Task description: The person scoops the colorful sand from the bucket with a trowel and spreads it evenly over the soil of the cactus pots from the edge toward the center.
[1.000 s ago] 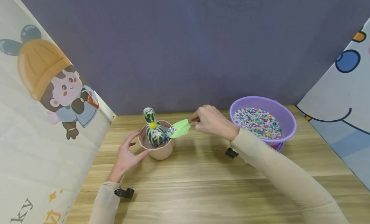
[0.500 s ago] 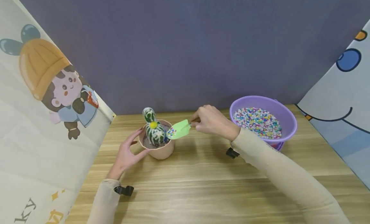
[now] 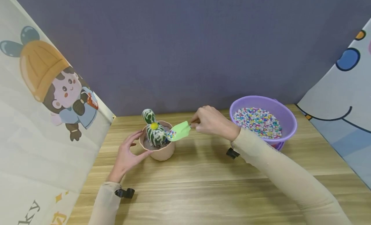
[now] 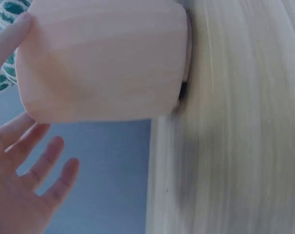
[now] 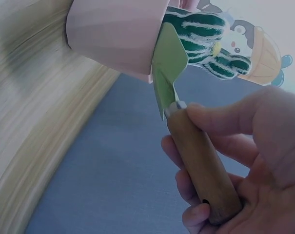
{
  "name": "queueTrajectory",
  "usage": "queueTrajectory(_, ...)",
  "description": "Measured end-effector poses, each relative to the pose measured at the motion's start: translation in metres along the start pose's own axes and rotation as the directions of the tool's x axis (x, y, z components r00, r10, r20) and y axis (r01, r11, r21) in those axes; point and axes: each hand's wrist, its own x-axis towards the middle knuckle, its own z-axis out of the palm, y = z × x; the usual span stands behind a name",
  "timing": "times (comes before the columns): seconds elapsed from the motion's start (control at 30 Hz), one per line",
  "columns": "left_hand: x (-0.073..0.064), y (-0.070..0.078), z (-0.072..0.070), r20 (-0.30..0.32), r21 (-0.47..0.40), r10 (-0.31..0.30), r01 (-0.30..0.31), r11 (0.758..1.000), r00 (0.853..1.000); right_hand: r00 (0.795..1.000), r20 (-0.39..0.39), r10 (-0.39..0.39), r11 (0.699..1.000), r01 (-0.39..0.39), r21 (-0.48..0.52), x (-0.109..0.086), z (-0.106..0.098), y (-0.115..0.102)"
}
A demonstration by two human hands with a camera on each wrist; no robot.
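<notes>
A pale pink flower pot (image 3: 163, 153) stands on the wooden table with a striped green-and-white cactus (image 3: 156, 135) bearing a yellow flower. My left hand (image 3: 126, 158) holds the pot at its rim, thumb on the near side and forefinger on the far side. In the left wrist view its other fingers (image 4: 42, 161) spread away from the pot. My right hand (image 3: 213, 122) grips the wooden handle (image 5: 201, 161) of a light green trowel (image 3: 181, 131). The blade tilts down over the pot's right rim beside the cactus, with small coloured pebbles (image 3: 171, 134) at its tip.
A purple basin (image 3: 285, 122) at the back right holds many coloured pebbles (image 3: 258, 122). A dark grey panel (image 3: 185, 57) rises behind the table (image 3: 197, 186). Printed cartoon panels stand at left and right.
The trowel's tip has dipped slightly and fewer pebbles lie on its blade. My left hand keeps its hold on the pot, which has hardly moved.
</notes>
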Motion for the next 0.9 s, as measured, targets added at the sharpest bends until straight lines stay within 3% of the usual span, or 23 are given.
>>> queueTrajectory(0.17,0.0006,-0.0038,-0.0028,-0.039,0.041,0.043,-0.041,0.998,0.998,1.000,-0.011,-0.001,1.000,0.001,-0.008,0.0000,0.0012,-0.0002)
queueTrajectory(0.43,0.0002,-0.0072,-0.0018,0.042,0.008,0.096,-0.096,0.995,0.995,1.000,-0.025,-0.018,1.000,0.017,-0.022,-0.0011,0.0003,0.0010)
queueTrajectory(0.6,-0.0007,-0.0049,-0.0013,0.033,0.010,0.072,-0.073,0.997,0.997,0.996,-0.069,-0.052,0.996,0.047,-0.076,-0.0021,-0.0007,0.0002)
queueTrajectory(0.9,-0.0014,-0.0027,-0.0014,0.020,0.010,0.053,-0.053,0.999,0.998,0.995,-0.081,-0.052,0.995,0.045,-0.083,-0.0041,-0.0003,-0.0006)
